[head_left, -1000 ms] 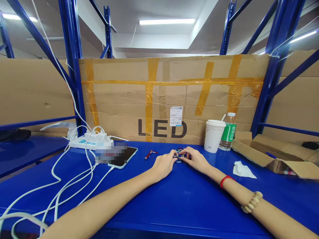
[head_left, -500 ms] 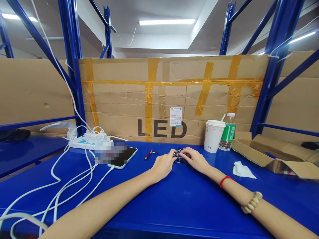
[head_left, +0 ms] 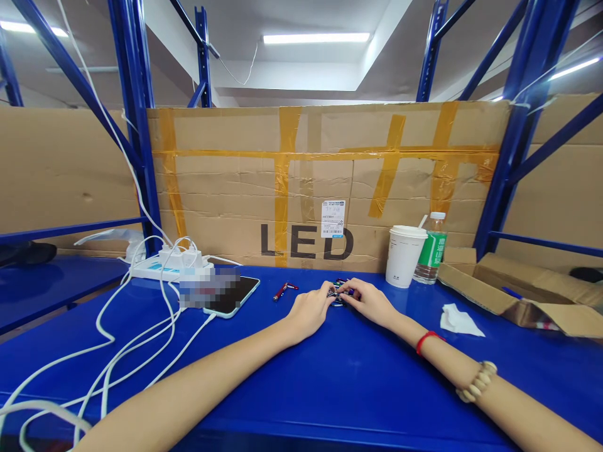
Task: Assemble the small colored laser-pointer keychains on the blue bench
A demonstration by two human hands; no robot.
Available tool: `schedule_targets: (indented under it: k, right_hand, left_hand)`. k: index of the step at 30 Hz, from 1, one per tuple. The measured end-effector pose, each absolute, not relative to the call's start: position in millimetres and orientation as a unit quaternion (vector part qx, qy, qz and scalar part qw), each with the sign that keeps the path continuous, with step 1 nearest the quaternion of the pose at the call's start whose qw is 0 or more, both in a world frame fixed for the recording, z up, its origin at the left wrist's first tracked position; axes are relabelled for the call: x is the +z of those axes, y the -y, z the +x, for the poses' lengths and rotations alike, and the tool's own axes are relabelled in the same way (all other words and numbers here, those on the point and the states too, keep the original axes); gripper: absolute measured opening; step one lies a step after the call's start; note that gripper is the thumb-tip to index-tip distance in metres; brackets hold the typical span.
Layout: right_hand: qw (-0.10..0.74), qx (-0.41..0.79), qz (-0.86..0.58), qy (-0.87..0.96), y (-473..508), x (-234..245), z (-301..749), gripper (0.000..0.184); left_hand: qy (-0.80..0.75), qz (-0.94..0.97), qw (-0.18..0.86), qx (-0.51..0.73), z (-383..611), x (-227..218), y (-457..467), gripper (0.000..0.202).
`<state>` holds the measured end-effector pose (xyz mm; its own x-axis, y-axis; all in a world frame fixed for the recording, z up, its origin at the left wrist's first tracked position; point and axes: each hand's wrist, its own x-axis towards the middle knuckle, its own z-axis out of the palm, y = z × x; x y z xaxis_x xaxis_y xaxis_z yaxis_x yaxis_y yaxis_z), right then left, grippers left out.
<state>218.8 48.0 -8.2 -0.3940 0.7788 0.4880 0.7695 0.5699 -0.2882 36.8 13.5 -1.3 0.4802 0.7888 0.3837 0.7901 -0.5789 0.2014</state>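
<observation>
My left hand (head_left: 308, 314) rests low over the blue table (head_left: 339, 389), its thumb and fingertips pinched together. Facing it from the right, my right hand (head_left: 370, 300) also pinches, its fingertips almost meeting the left ones. Between them is something small, dark and shiny, too small to name. Just under and behind the fingertips lies a little heap of shiny metallic pieces (head_left: 338, 303), some purple and green, partly hidden by the hands. Left of my left hand lies a small red metallic piece (head_left: 282, 290), bent like an L.
A phone (head_left: 235, 295), a white power strip (head_left: 155, 271) and loose white cables (head_left: 106, 339) occupy the left. On the right stand a paper cup (head_left: 405, 257) and a plastic bottle (head_left: 431, 251), near a crumpled tissue (head_left: 459, 320) and an open cardboard box (head_left: 499, 292). Cardboard (head_left: 226, 188) walls the back.
The fingers of my right hand have shifted slightly left, closer to my left fingertips. My left hand stays nearly in place, and the pieces around them look much the same.
</observation>
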Motion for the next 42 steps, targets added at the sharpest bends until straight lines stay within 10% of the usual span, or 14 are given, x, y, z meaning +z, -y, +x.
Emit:
schedule_targets:
  k: [42]
  right_hand:
    - [0.277,0.004,-0.459,0.844,-44.6,-5.6,217.5,0.030]
  left_hand:
    - [0.470,-0.853,0.016,-0.225,37.7,-1.1,-12.5,0.026]
